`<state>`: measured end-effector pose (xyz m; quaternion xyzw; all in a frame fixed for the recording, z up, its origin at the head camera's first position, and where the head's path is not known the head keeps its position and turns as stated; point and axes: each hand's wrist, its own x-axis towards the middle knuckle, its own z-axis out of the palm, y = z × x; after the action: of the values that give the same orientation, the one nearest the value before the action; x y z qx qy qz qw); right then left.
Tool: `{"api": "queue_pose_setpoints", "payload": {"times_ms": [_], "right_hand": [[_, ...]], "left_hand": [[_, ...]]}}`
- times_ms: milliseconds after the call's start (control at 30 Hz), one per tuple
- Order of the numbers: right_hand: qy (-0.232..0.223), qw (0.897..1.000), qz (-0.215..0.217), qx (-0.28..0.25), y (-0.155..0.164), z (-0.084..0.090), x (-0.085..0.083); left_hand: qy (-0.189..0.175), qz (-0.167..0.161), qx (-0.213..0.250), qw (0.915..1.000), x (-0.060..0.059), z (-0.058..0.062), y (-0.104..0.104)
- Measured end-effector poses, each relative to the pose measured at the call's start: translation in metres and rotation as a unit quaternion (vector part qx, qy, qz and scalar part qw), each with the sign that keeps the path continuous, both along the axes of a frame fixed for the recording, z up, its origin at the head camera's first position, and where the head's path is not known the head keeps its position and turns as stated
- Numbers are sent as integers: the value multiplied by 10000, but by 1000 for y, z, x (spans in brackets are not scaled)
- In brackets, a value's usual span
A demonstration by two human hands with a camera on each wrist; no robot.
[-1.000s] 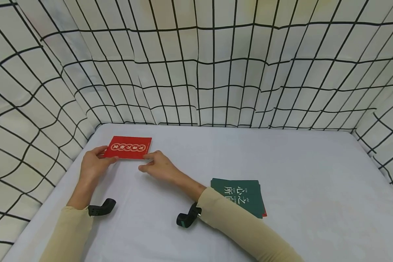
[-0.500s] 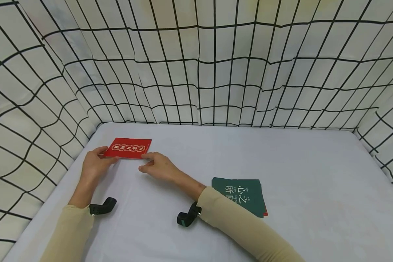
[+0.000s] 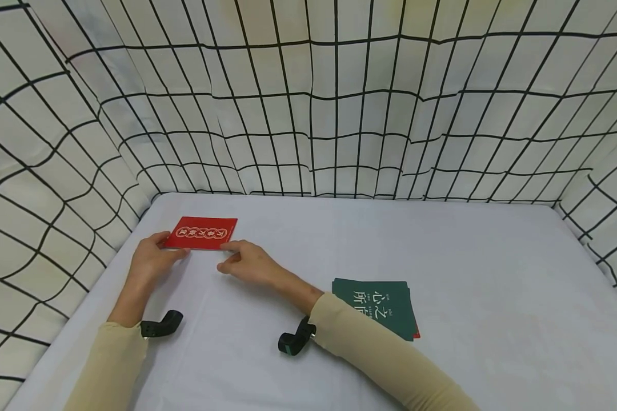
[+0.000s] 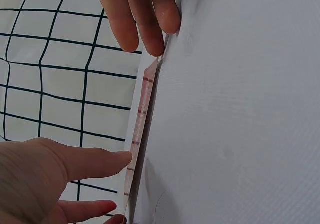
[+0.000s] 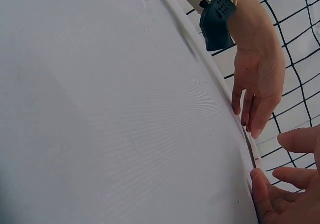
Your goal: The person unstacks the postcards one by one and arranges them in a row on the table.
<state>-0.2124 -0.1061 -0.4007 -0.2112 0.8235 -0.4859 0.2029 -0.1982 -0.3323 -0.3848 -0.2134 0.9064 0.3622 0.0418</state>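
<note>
Left grip (image 3: 151,260), right grip (image 3: 250,262), both spread, touching flat rectangular red packet (image 3: 201,233), smooth white cloth (image 3: 473,251)

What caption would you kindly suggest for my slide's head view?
Both hands at a red card; a green-topped stack lies on a white tabletop, partly behind the right sleeve.
</note>
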Motion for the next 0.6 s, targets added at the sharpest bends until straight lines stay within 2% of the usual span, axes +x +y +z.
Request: {"api": "queue_pose_setpoints", "payload": {"times_ms": [200,400,600], "right_hand": [[-53,10000,-23,46,2,2,1],[-56,9999,-105,71,6,4,1],[-57,9999,-87,98,14,7,0]], "left_hand": [[7,21,-111,9999,0,0,2],[353,-49,-446,9984,-3,0,8],[622,-142,-424,9971,-1,0,14]]}}
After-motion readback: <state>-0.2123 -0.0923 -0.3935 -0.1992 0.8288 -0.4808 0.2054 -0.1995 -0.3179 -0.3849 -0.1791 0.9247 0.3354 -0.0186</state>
